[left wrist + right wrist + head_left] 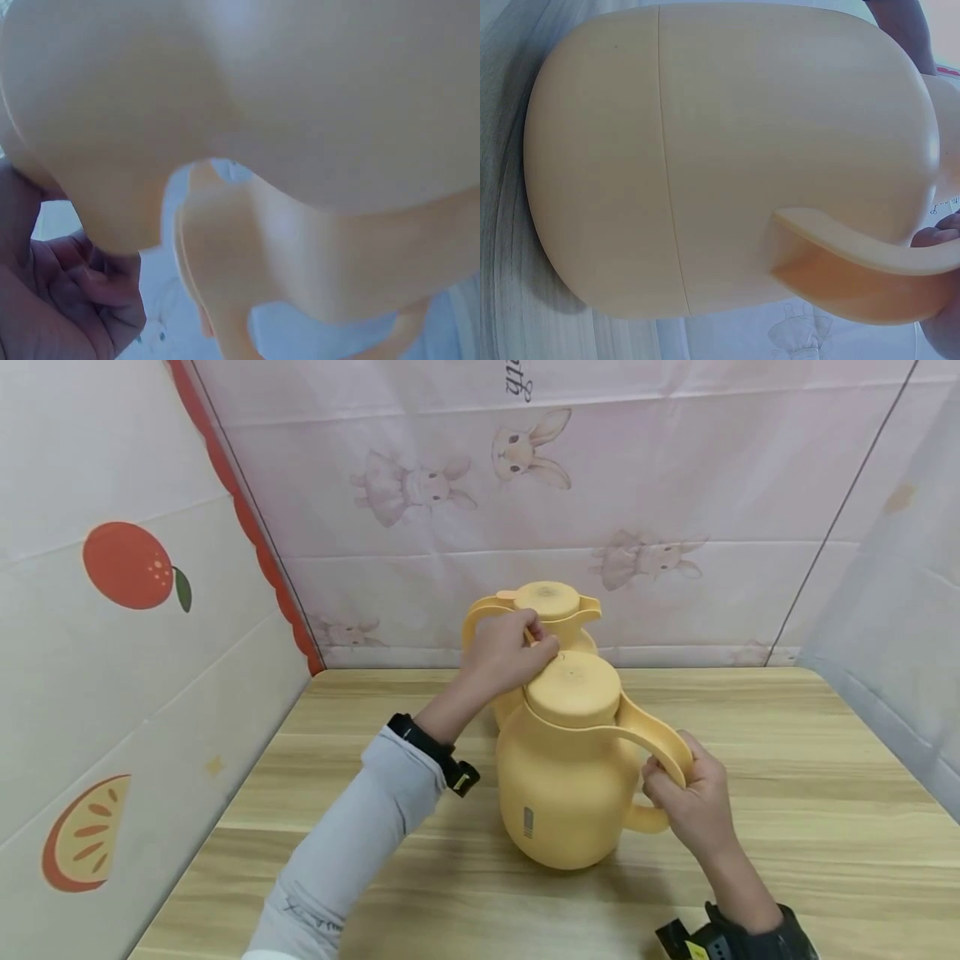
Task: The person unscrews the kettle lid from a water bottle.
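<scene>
The front yellow jug (570, 777) stands upright on the wooden table (420, 893), near its middle, with its round lid (574, 687) on and a small dark label (528, 822) at 7 o'clock on its body. Its handle (651, 728) juts out at 3 o'clock, where the right hand (693, 793) grips it, fingers closed around the loop. At 11 o'clock the left hand (504, 653) has its fingers curled in, taking hold at the jug's spout (124, 214) beside the lid. Directly behind, at 12 o'clock, is a matching back yellow jug (564, 628), its handle toward 9 o'clock and its spout toward 3; whether the two jugs touch cannot be told. A pale sleeve (352, 843) covers the left forearm at 8 o'clock, and black straps ring both wrists. Farther out, the back wall (675, 452) rises at 12 o'clock, printed with rabbits, while the left wall (67, 677) carries a red fruit print (127, 566) at 10 o'clock and a fruit-slice print (88, 835) at 9.
</scene>
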`<state>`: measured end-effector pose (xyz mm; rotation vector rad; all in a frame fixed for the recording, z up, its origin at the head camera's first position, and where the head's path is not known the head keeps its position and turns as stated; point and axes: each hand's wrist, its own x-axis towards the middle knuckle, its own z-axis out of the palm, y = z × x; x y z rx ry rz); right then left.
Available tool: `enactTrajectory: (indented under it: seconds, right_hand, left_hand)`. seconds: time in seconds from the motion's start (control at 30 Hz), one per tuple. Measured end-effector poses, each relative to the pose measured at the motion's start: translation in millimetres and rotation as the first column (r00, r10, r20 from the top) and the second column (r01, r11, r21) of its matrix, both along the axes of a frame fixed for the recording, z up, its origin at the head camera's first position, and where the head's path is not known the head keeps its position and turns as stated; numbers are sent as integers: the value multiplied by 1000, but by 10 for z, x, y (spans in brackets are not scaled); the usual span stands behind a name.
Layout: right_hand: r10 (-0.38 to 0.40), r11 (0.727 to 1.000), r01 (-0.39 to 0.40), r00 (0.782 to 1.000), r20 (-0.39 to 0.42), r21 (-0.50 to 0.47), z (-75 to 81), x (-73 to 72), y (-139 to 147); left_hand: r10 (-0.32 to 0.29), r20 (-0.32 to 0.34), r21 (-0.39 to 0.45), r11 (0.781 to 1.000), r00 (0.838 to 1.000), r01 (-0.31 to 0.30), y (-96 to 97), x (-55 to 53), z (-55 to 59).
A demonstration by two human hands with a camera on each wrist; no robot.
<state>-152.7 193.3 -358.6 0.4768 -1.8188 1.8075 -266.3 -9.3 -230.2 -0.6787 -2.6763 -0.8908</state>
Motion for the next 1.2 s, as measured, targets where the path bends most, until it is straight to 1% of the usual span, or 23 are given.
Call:
enactTrajectory:
  seconds: [0.07, 0.1, 0.17, 0.2, 0.23, 0.3, 0.4, 0.43, 0.47, 0.53, 0.67, 0.87, 1.0, 1.1, 1.13, 1.2]
  right_hand:
    - [1, 1000, -1, 1000, 1, 0, 1, 1, -2]
    - [1, 1000, -1, 1000, 0, 0, 2, 2, -3]
    - [3, 1000, -3, 1000, -2, 1, 4, 4, -2]
    - [4, 1000, -4, 1000, -2, 0, 4, 5, -3]
    - [2, 1000, -2, 1000, 1, 1, 6, 5, -4]
    - [5, 1000, -5, 1000, -2, 9, 6, 4, -3]
    - [4, 1000, -4, 1000, 5, 3, 7, 4, -7]
    - [3, 1000, -3, 1000, 7, 3, 7, 5, -9]
    - [4, 1000, -4, 1000, 6, 4, 8, 6, -9]
    - [3, 1000, -3, 1000, 5, 6, 10, 7, -10]
    - [10, 1000, -10, 1000, -8, 24, 11, 5, -7]
    - [7, 1000, -6, 1000, -17, 14, 8, -5, -14]
    - [11, 1000, -11, 1000, -26, 14, 8, -9, -15]
    - [9, 999, -8, 1000, -27, 34, 7, -10, -9]
    - [6, 999, -5, 1000, -24, 35, 7, -10, -7]
    - [4, 999, -4, 1000, -18, 32, 8, -11, -7]
  left_hand:
    - [-41, -4, 70, 997, 999, 42, -66, -21, -47]
    - [-73, -9, 109, 991, 997, 74, -98, -30, -71]
    - [-137, -21, 187, 973, 990, 138, -158, -44, -117]
    - [-171, -23, 230, 958, 985, 171, -186, -45, -138]
    - [-211, -18, 279, 938, 977, 207, -211, -48, -160]
    - [-284, -11, 374, 888, 959, 268, -260, -53, -208]
    - [-366, 6, 493, 811, 931, 316, -324, -50, -279]
    - [-383, 9, 521, 790, 924, 323, -344, -45, -301]
    - [-389, 7, 532, 782, 921, 326, -362, -40, -321]
    - [-397, 6, 548, 769, 918, 329, -396, -19, -353]
    - [-414, -10, 547, 760, 910, 351, -455, 16, -417]
    - [-463, -6, 560, 733, 886, 387, -528, 104, -450]
    - [-486, -35, 558, 715, 873, 420, -552, 134, -475]
    - [-489, -46, 553, 714, 871, 430, -559, 135, -488]
    - [-486, -44, 549, 718, 873, 428, -560, 135, -484]
    - [-477, -35, 531, 736, 878, 420, -564, 136, -471]
